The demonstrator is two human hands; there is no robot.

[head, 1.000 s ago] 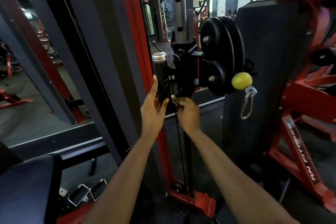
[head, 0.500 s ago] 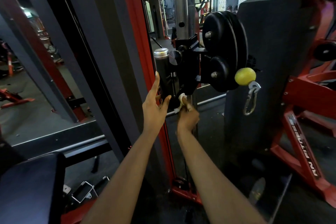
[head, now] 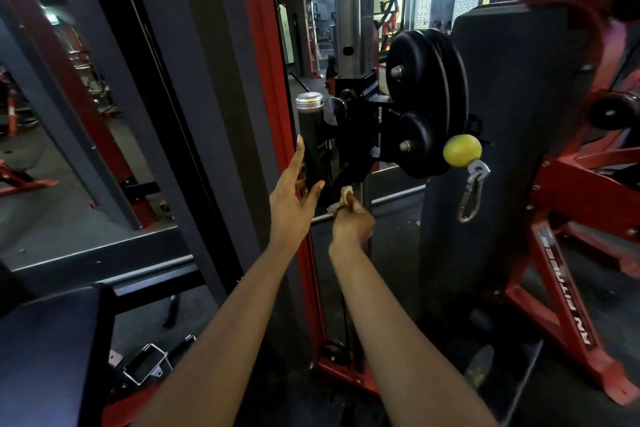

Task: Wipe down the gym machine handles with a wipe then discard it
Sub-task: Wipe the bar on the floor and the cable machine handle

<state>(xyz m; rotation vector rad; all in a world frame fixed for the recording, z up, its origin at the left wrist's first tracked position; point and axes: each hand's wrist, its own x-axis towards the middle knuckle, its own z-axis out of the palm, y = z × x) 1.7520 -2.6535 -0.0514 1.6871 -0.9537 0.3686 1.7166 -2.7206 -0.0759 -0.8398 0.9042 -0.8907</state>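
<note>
**Both Hands at the Upright Handle**

On the far left we saw a dark padded bench low in the corner, with a metal cable attachment lying on the dark gym floor beside it. Grey and red frame posts rose ahead of us, and behind them the room ran back dim, with more machines and a lit patterned panel far off.

Our left hand was spread wide, fingers straight, its palm and thumb against the lower part of the black upright handle, which carried a silver cap. It was not closed around the grip.

Just right of it, our right hand was clenched on the pale crumpled wipe, holding it up near the handle's lower end; whether the wipe touched the handle we could not tell.

Further right hung black pulley discs, a yellow ball stop with a steel carabiner beneath it, a grey shroud, and red lettered struts.
</note>
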